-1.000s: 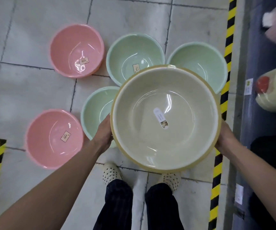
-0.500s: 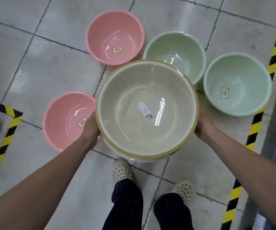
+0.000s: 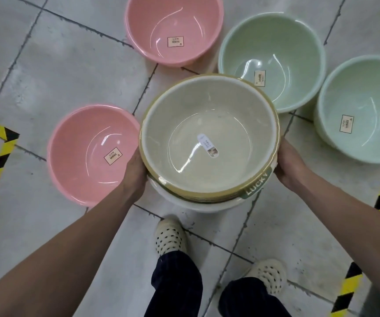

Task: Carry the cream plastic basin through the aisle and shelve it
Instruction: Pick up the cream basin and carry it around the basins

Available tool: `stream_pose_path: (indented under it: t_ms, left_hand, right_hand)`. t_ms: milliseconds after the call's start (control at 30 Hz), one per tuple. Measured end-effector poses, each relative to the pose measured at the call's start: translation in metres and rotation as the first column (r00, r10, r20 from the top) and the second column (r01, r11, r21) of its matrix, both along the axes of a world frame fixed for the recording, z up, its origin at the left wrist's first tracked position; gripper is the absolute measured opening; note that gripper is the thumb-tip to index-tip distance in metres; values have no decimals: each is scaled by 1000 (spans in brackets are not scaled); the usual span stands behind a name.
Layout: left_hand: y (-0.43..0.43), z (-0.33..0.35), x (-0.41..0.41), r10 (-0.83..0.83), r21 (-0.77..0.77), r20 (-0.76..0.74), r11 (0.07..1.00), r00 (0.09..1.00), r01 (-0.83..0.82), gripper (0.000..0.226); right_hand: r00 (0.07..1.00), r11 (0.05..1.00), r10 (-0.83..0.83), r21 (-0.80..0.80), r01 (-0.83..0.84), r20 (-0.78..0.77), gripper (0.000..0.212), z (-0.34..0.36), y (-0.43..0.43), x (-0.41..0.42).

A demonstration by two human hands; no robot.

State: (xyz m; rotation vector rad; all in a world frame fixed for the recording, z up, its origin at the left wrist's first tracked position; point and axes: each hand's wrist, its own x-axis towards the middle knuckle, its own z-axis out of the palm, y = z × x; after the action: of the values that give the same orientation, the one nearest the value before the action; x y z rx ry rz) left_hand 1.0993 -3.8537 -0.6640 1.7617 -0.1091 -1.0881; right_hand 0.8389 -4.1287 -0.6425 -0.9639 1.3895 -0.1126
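Our left hand and right hand grip the cream basin at opposite sides, so we should keep it level while walking.

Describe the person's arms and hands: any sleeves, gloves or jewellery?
The left hand and right hand are bare: no gloves, rings or watch show. The forearms are bare too, with no sleeve in view.

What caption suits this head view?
Left hand and right hand hold the cream basin among two pink basins and two green basins on the floor.
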Motion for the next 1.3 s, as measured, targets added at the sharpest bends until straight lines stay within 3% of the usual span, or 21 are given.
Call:
stream_pose_path:
  t_ms: [267,433,633,800,900,1033,1200,1300]
  left_hand:
    - [-25,-3,-8,128,2,-110,992,986,-129,41]
    - [-18,-21,-16,118,2,-149,993,982,-119,44]
    - [-16,-29,-11,81,-32,-199,996,977,-89,41]
    - [-15,-28,-3,184,22,-366,982,912,-190,35]
    - [-13,-25,-4,178,42,-369,984,912,-175,30]
    - [7,-5,-17,134,33,-355,991,925,-130,33]
    - [33,45,-39,217,52,-353,976,910,-212,31]
    - [47,85,-38,255,47,-351,966,901,-255,31]
  right_hand:
    - [998,999,-23,40,20,66,24,-16,-2,3]
    - [997,994,42,103,-48,58,33,-26,5,-6]
    - [981,990,124,52,-132,147,38,-40,2,-10]
    - [990,983,12,181,-38,144,21,-40,5,-9]
    - [994,986,-46,167,29,97,35,-41,2,-11]
    - [996,986,-14,165,-2,91,42,-25,0,-20]
    - [993,988,107,109,-112,50,34,33,-2,-15]
    - [976,971,213,99,-216,45,41,74,-4,-1]
